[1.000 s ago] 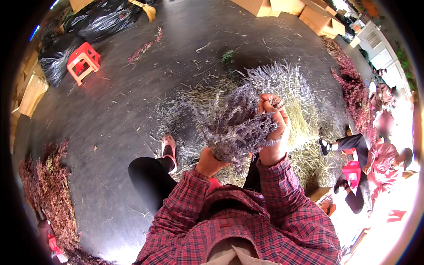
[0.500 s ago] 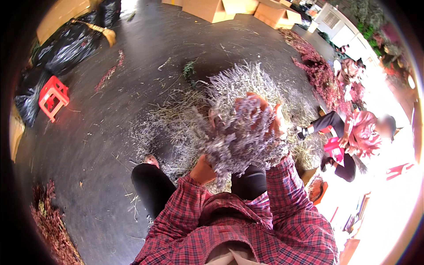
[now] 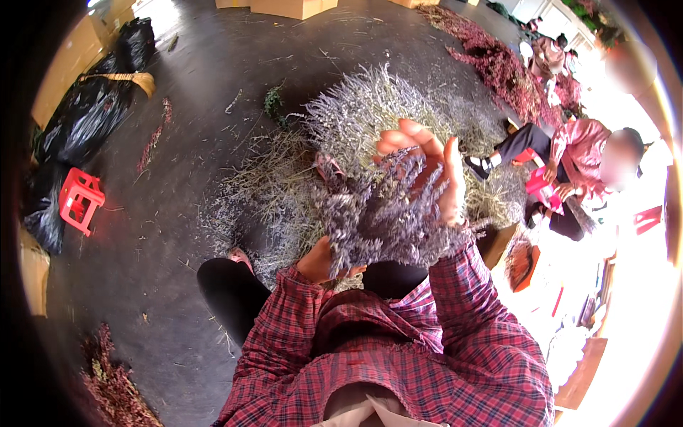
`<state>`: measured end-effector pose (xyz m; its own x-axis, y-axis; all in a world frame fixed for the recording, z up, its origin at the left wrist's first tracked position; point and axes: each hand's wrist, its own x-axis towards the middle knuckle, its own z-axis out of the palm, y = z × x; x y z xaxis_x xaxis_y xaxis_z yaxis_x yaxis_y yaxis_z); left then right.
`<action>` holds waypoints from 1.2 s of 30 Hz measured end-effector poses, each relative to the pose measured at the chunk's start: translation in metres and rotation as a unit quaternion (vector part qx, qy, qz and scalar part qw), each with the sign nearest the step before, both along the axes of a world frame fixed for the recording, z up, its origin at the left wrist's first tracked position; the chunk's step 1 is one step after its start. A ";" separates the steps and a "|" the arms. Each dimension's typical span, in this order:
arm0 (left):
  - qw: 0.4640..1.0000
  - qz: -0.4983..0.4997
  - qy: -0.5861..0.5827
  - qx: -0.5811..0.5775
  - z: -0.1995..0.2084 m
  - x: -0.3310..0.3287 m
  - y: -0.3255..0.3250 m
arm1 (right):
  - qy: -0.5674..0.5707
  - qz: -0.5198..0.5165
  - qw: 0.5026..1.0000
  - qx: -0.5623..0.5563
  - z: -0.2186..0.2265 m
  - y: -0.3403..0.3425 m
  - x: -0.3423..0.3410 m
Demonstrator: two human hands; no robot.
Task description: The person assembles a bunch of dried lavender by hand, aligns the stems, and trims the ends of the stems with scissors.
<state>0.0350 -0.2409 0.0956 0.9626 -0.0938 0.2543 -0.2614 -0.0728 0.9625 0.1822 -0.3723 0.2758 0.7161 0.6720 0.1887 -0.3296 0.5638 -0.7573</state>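
Note:
A bunch of dried lavender (image 3: 384, 213) with purple-grey flower heads is in front of my chest. My left hand (image 3: 318, 262) is closed round it from below at its near left side; most of those fingers are hidden by the flowers. On the far right side of the bunch, my right hand (image 3: 434, 160) is open, its fingers raised and gently curved, thumb apart, palm beside the flower heads. Past the hands, a large heap of lavender (image 3: 366, 103) lies on the floor, with loose stems (image 3: 267, 174) scattered to its left.
A red plastic stool (image 3: 82, 199) stands at left, beside black bags (image 3: 85, 121) and a straw broom (image 3: 142, 82). Reddish dried plants (image 3: 501, 75) lie at the far right. A seated person (image 3: 580, 153) is at right, near an open carton (image 3: 509, 249). More reddish stems (image 3: 117, 377) lie lower left.
My right hand has opened and lifted, its fingers showing clear of the flowers. The left hand stays under the bunch. The whole view has shifted slightly.

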 end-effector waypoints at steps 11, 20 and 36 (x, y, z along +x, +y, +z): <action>0.990 -0.094 0.108 0.015 0.030 0.021 -0.027 | -0.147 0.144 0.978 -0.028 -0.024 -0.077 0.040; 0.983 -0.112 0.129 0.062 0.016 0.039 -0.036 | -0.294 0.015 0.954 -0.056 -0.048 -0.100 0.066; 0.986 -0.057 0.156 -0.033 0.006 0.028 -0.036 | -0.363 0.004 0.910 -0.203 -0.031 -0.100 0.051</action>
